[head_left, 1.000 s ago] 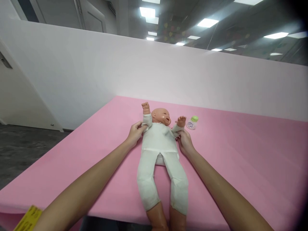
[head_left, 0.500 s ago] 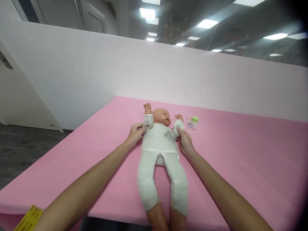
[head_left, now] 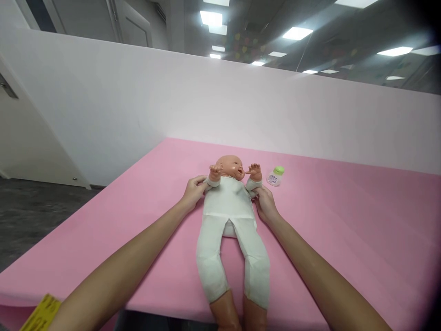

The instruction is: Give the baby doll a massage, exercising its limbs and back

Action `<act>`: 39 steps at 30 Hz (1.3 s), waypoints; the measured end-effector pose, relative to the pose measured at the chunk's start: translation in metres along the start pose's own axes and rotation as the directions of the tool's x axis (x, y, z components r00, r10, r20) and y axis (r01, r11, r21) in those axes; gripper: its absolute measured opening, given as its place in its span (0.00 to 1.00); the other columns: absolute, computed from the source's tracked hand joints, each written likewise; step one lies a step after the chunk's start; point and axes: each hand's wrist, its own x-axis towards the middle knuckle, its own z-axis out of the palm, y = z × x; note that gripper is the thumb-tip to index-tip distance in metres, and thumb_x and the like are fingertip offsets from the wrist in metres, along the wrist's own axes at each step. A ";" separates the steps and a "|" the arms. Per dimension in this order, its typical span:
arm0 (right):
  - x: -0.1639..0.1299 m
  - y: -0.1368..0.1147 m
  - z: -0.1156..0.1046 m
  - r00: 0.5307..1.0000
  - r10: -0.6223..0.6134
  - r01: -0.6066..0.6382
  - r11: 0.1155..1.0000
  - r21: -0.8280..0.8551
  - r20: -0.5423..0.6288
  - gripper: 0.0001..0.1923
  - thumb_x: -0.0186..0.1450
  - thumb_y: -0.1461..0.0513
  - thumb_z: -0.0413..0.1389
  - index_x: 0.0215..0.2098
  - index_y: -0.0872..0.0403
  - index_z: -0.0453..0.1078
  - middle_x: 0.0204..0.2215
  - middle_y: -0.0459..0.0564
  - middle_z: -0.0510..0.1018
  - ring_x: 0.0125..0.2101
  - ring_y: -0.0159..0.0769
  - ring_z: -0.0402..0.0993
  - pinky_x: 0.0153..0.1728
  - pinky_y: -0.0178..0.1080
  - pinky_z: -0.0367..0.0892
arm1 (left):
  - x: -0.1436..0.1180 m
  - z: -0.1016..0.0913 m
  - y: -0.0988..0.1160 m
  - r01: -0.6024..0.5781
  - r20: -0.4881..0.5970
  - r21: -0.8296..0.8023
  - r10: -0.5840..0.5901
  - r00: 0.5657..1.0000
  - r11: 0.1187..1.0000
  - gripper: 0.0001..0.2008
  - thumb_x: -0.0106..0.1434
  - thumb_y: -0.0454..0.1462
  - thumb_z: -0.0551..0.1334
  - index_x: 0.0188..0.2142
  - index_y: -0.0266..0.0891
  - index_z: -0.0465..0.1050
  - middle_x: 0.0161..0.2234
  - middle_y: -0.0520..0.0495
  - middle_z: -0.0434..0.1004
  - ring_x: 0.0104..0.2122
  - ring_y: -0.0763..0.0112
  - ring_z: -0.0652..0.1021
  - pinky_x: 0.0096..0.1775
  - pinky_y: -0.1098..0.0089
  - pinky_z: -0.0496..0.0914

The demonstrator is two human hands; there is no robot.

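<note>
pink padding covers the bench point(head_left: 344, 220), and a doll point(head_left: 229, 207) in a white suit lies on its back along the middle of it, head away from the person, bare feet at the near edge. the left hand point(head_left: 193, 191) has its fingers closed in a pinch on the sleeve at the doll's one arm; the right hand point(head_left: 265, 202) grips the sleeve of the other arm the same way. both doll arms are bent up, small fists raised beside the face. the suit looks fully on: torso and legs covered, both cuffs sitting at the wrists, so what seems left is only settling the sleeves or the arms. a small bottle point(head_left: 275, 176) with a green cap lies just beyond the right hand, not touched.
</note>
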 end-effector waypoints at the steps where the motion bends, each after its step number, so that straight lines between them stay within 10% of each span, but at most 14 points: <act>1: 0.000 0.001 0.000 1.000 -0.003 0.003 1.000 0.000 -0.001 0.07 0.49 0.64 0.58 0.21 0.51 0.63 0.18 0.38 0.62 0.21 0.28 0.55 0.23 0.35 0.52 | 0.000 0.000 0.000 -0.001 0.001 0.002 0.001 1.000 1.000 0.12 0.54 0.42 0.69 0.35 0.36 0.80 0.33 0.48 0.77 0.30 0.73 0.70 0.29 0.73 0.61; 10: 0.002 0.002 -0.002 0.999 0.027 -0.027 1.000 0.004 -0.047 0.12 0.56 0.56 0.66 0.36 0.50 0.72 0.28 0.42 0.77 0.24 0.31 0.65 0.23 0.36 0.57 | 0.001 0.000 0.000 -0.051 -0.058 -0.022 0.049 0.997 0.998 0.18 0.53 0.41 0.72 0.43 0.38 0.77 0.40 0.46 0.80 0.35 0.69 0.75 0.30 0.72 0.64; 30: 0.004 0.006 -0.003 1.000 -0.017 0.017 1.000 0.026 -0.019 0.05 0.51 0.64 0.60 0.27 0.51 0.70 0.20 0.39 0.69 0.21 0.29 0.59 0.22 0.35 0.55 | -0.001 0.000 0.003 -0.048 0.002 -0.009 0.048 0.999 0.999 0.19 0.56 0.46 0.70 0.43 0.38 0.78 0.41 0.45 0.80 0.38 0.65 0.76 0.35 0.71 0.67; 39: 0.005 0.003 -0.004 0.997 0.052 -0.050 0.998 0.033 -0.064 0.13 0.56 0.53 0.66 0.35 0.52 0.74 0.32 0.48 0.83 0.26 0.35 0.71 0.23 0.37 0.60 | 0.003 -0.001 -0.003 -0.018 -0.025 0.004 0.018 1.000 1.000 0.13 0.54 0.40 0.68 0.40 0.39 0.78 0.35 0.48 0.78 0.32 0.70 0.72 0.31 0.72 0.62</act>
